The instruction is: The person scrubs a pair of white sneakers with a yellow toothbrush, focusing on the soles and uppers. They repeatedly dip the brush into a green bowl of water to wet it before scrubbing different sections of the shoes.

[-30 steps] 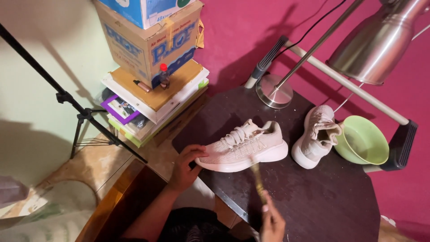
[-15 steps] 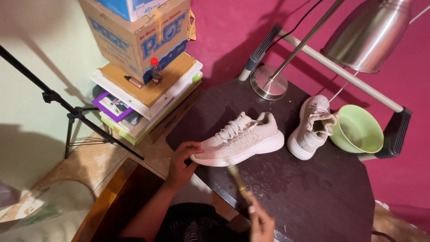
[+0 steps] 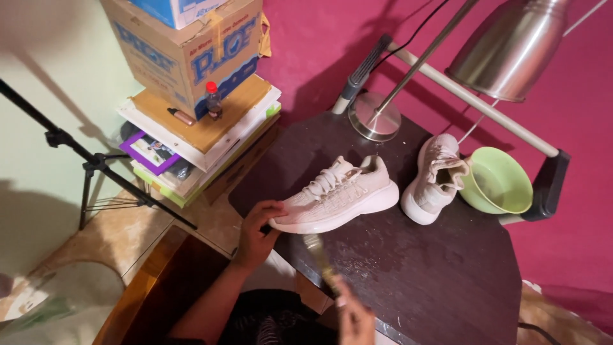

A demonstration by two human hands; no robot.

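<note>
A pale pink sneaker (image 3: 338, 197) lies on its sole on the dark table (image 3: 440, 275). My left hand (image 3: 257, 231) grips its toe at the table's left edge. My right hand (image 3: 353, 318), blurred at the bottom, is shut on a thin brush (image 3: 319, 255) whose tip points up toward the sneaker's sole edge. A second matching sneaker (image 3: 434, 176) stands further right, touching a light green bowl (image 3: 498, 182).
A metal desk lamp has its round base (image 3: 375, 116) at the table's back and its shade (image 3: 507, 48) overhead. A stack of books and cardboard boxes (image 3: 191, 83) stands to the left. A black tripod (image 3: 89, 163) is on the floor at far left.
The view has shifted a little. My right hand and brush stay near the sneaker's sole, and my left hand keeps hold of the toe.
</note>
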